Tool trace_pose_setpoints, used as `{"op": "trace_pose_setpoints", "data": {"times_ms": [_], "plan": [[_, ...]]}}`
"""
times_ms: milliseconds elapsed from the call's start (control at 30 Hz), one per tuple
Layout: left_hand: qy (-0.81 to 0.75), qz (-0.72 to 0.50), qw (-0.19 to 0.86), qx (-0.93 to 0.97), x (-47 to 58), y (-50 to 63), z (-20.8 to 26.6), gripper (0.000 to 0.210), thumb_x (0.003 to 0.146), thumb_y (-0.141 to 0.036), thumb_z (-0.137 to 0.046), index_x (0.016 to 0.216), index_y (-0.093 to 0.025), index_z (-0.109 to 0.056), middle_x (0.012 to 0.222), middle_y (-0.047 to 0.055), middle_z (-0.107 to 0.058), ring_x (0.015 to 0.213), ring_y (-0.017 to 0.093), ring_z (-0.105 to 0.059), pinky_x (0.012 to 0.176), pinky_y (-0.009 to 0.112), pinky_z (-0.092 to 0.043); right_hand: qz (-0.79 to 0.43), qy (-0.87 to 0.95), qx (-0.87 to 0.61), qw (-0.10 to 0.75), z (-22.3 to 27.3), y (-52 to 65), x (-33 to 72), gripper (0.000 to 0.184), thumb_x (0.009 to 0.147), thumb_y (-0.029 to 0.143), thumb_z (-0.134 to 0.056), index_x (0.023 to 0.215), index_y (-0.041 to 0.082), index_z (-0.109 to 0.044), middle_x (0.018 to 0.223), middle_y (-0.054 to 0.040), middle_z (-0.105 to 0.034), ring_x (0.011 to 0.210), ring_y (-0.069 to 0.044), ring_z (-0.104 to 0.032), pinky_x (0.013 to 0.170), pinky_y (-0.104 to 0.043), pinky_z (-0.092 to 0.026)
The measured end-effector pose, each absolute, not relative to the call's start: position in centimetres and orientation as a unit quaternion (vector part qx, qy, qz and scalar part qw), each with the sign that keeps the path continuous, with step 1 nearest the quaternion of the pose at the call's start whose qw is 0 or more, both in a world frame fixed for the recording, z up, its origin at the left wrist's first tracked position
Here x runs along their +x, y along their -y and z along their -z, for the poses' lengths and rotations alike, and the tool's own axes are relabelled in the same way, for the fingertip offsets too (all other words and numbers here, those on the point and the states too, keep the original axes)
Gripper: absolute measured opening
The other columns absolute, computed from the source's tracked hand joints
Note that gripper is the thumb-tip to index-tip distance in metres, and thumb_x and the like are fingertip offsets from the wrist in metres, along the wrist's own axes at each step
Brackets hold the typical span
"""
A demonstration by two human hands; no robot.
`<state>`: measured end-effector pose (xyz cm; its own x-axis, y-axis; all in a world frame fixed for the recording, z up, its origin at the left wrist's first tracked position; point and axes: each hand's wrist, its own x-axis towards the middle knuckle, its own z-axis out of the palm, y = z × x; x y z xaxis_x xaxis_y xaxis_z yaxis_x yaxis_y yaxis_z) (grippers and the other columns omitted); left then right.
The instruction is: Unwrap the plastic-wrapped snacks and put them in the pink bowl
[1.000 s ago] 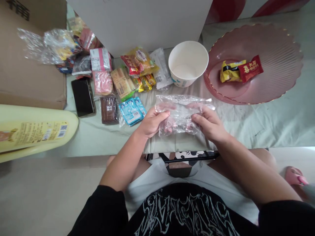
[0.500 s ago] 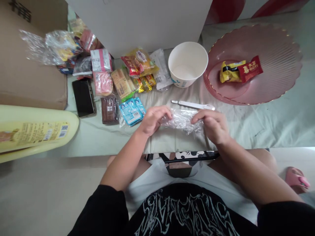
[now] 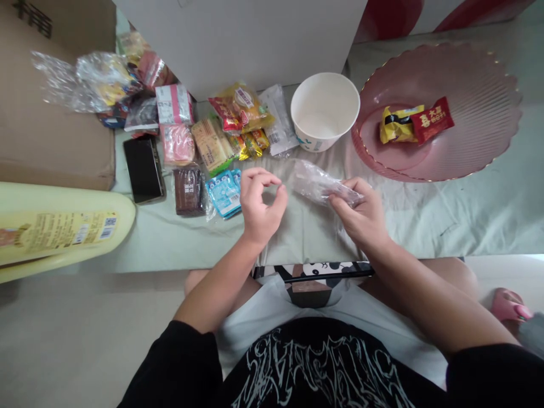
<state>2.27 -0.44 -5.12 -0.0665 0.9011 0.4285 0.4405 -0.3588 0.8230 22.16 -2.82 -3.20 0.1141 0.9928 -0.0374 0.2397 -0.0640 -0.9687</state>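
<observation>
A crumpled clear plastic bag [image 3: 317, 184] is pinched between the thumb and fingers of my right hand [image 3: 365, 215], its loose end pointing left above the cloth. My left hand [image 3: 260, 207] is off the bag, fingers curved and thumb slightly apart, with nothing visible in it. Just left of that hand lie blue sachets [image 3: 223, 195]. Beyond the bag stands a white paper tub [image 3: 325, 110], with its open top toward me. The white utility knife is hidden behind the bag and my right hand.
Wrapped snacks [image 3: 212, 144], a brown packet [image 3: 188, 191] and a black phone [image 3: 143, 168] lie at left. At right, a pink ribbed basin [image 3: 476, 113] holds two wrapped snacks [image 3: 432, 120]. A yellow container [image 3: 63, 226] and cardboard box [image 3: 55, 124] border the left side.
My left hand has let go of the bag and moved slightly left. My right hand keeps the bag, which now points up and left and covers the knife. A grey shape appears beside the pink slipper.
</observation>
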Motion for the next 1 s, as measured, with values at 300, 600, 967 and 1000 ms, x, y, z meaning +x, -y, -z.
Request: {"op": "trace_pose_setpoints", "data": {"times_ms": [300,600,967,1000], "plan": [[-0.354,-0.415,0.668,0.506,4.4,2.6,5.6,0.051,0.091,-0.058,-0.069,0.131,-0.027,-0.067,0.133,0.008,-0.071,0.123,0.024,-0.067,0.107,0.038,-0.053,-0.642,0.469,-0.381,0.472,4.1,3.7,20.9,0.036,0.089,0.054,-0.07,0.078,0.024,-0.053,0.078,0.0017,-0.057,0.067,-0.014,-0.05,0.064,-0.03,-0.044],[-0.404,-0.444,0.705,0.378,4.6,2.4,5.3,0.045,0.08,-0.06,-0.08,0.105,-0.023,-0.076,0.112,0.005,-0.076,0.101,0.021,-0.071,0.091,0.034,-0.056,-0.51,0.506,-0.505,0.479,4.0,3.5,21.8,0.045,0.079,0.042,-0.079,0.115,0.028,-0.056,0.121,-0.0068,-0.064,0.111,-0.023,-0.064,0.086,-0.035,-0.056],[-0.484,-0.359,0.629,0.492,6.4,3.0,2.8,0.061,0.067,-0.053,-0.091,0.11,-0.02,-0.064,0.091,0.003,-0.075,0.079,0.015,-0.069,0.075,0.028,-0.056,-0.555,0.481,-0.498,0.461,2.5,2.7,23.6,0.034,0.083,0.054,-0.07,0.084,0.022,-0.057,0.069,0.0024,-0.059,0.06,-0.012,-0.052,0.056,-0.027,-0.043],[-0.481,-0.361,0.632,0.489,6.6,3.0,2.6,0.06,0.067,-0.053,-0.091,0.109,-0.02,-0.063,0.088,0.002,-0.074,0.076,0.015,-0.068,0.073,0.028,-0.056,-0.577,0.459,-0.488,0.468,2.3,2.7,23.9,0.037,0.083,0.056,-0.071,0.084,0.023,-0.055,0.066,0.0041,-0.056,0.056,-0.011,-0.05,0.052,-0.026,-0.04]]}}
